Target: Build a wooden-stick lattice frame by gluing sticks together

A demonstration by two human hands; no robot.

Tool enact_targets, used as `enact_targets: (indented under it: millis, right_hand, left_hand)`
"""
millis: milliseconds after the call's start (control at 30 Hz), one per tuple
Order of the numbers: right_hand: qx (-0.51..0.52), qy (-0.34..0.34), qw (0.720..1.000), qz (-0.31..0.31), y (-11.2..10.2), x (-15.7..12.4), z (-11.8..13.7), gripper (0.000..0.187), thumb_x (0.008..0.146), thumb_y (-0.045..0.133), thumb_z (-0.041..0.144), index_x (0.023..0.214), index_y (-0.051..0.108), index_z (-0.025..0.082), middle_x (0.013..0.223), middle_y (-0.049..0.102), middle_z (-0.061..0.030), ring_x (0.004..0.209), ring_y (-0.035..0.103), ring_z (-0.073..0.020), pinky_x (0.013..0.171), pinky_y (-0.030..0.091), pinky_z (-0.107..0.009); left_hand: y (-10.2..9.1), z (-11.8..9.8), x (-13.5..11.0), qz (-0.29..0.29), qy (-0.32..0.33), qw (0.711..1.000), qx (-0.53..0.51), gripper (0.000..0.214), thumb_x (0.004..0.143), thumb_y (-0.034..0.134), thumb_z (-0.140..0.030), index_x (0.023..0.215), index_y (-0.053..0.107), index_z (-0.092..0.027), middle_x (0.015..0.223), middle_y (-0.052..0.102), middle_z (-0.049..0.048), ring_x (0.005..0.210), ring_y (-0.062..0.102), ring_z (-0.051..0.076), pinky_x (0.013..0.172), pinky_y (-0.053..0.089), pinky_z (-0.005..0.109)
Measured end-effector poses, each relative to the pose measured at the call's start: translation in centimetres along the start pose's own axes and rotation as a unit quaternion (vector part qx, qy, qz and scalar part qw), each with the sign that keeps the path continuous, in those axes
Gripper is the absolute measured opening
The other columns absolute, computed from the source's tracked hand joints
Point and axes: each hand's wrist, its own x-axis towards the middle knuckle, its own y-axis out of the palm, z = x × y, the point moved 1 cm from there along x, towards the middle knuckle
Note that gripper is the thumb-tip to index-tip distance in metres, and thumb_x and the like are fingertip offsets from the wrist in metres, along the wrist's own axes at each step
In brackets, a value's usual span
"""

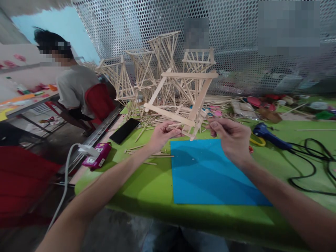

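My left hand (166, 134) is closed on the lower end of a frame of wooden craft sticks (169, 114), held tilted above the table. Flat sticks form its four-sided rim, and thin sticks run behind. Just right of the frame, my right hand (232, 140) is closed in a pinch; what its fingers hold, if anything, is hidden. A blue sheet (204, 175) lies beneath both hands. Several stick towers (143, 68) stand behind, partly covered by the frame.
Loose thin sticks (149, 156) lie left of the sheet. A black phone (125, 131) and a pink power strip (101, 155) are on the left. At right sits a blue glue gun (273, 136) with a black cord. Another person (76, 82) sits at the far left.
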Motion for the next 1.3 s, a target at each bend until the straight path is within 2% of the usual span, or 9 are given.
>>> enact_targets:
  millis: [133,233,333,500,700,800,867,1033,1300]
  right_hand:
    - [-0.101,-0.064,0.993,-0.007,-0.1,-0.8,0.9,0.014,0.095,0.074,0.04,0.101,0.084,0.031,0.088,0.081,-0.0027,0.068,0.073,-0.0205,0.064,0.062,-0.037]
    - [-0.184,-0.141,0.973,-0.002,-0.2,-1.2,1.3,0.01,0.095,0.075,0.037,0.093,0.084,0.032,0.095,0.082,-0.0031,0.084,0.079,-0.0253,0.077,0.065,-0.041]
    - [-0.205,-0.189,0.96,0.015,-0.2,-1.5,1.4,0.009,0.096,0.075,0.033,0.093,0.083,0.032,0.1,0.083,-0.003,0.095,0.08,-0.0265,0.082,0.065,-0.04]
    - [-0.235,-0.188,0.954,0.004,-0.4,-1.6,1.5,0.011,0.096,0.075,0.035,0.104,0.08,0.029,0.101,0.083,-0.0048,0.084,0.08,-0.0233,0.068,0.061,-0.033]
    - [-0.305,-0.2,0.93,0.054,-0.7,-0.9,0.9,0.019,0.098,0.069,0.036,0.115,0.079,0.032,0.091,0.083,-0.0019,0.073,0.076,-0.0213,0.071,0.058,-0.034]
    - [-0.34,-0.206,0.914,0.079,-0.9,-0.5,0.9,0.017,0.098,0.069,0.034,0.111,0.079,0.033,0.091,0.083,-0.0007,0.075,0.075,-0.0218,0.075,0.056,-0.036]
    - [-0.325,-0.184,0.925,0.075,-0.9,-0.3,1.0,0.013,0.098,0.069,0.035,0.105,0.079,0.031,0.09,0.082,-0.0018,0.074,0.074,-0.0214,0.074,0.055,-0.035]
    - [-0.139,-0.014,0.987,0.074,-0.3,0.0,0.6,0.02,0.099,0.067,0.043,0.101,0.071,0.024,0.082,0.077,-0.0044,0.056,0.065,-0.0161,0.051,0.048,-0.029]
    - [-0.012,0.088,0.989,0.115,0.1,0.1,0.2,0.023,0.091,0.077,0.043,0.101,0.077,0.022,0.068,0.072,-0.0008,0.042,0.049,-0.0099,0.04,0.038,-0.025]
  left_hand:
    - [0.4,-0.6,-0.2,0.015,-0.011,1.0,-0.004,0.042,0.074,0.095,-0.039,0.098,0.071,-0.015,0.091,0.081,0.0036,0.08,0.079,0.014,0.081,0.064,0.025]
    - [0.7,-0.9,-0.4,0.017,-0.029,0.999,-0.002,0.045,0.072,0.096,-0.043,0.097,0.07,-0.015,0.089,0.081,0.0032,0.079,0.079,0.014,0.079,0.064,0.025]
    - [0.8,-0.7,-0.5,0.024,-0.031,0.999,-0.002,0.044,0.073,0.095,-0.042,0.098,0.071,-0.016,0.087,0.08,0.0019,0.079,0.079,0.015,0.077,0.064,0.024]
    - [0.8,-0.3,-0.6,0.009,-0.015,0.999,0.028,0.044,0.074,0.094,-0.044,0.099,0.072,-0.016,0.085,0.08,0.0021,0.08,0.08,0.016,0.078,0.065,0.026]
    - [1.3,-0.9,-1.0,-0.017,0.002,0.996,0.082,0.044,0.076,0.092,-0.046,0.101,0.075,-0.014,0.092,0.083,0.0067,0.085,0.082,0.021,0.084,0.067,0.033]
    - [1.6,-1.1,-1.2,-0.013,0.015,0.995,0.093,0.043,0.077,0.092,-0.046,0.101,0.075,-0.014,0.091,0.083,0.0071,0.085,0.082,0.022,0.084,0.067,0.033]
    - [1.8,-1.0,-1.2,-0.008,0.011,0.995,0.097,0.043,0.077,0.092,-0.046,0.101,0.075,-0.014,0.091,0.083,0.0071,0.086,0.082,0.023,0.083,0.067,0.033]
    - [1.7,-0.3,-1.1,-0.011,-0.008,0.997,0.079,0.044,0.077,0.091,-0.046,0.104,0.075,-0.015,0.092,0.083,0.0069,0.089,0.082,0.023,0.086,0.067,0.033]
    - [1.0,0.6,-0.6,-0.011,-0.003,0.999,0.036,0.043,0.075,0.093,-0.046,0.1,0.074,-0.017,0.091,0.082,0.0038,0.083,0.081,0.018,0.079,0.065,0.026]
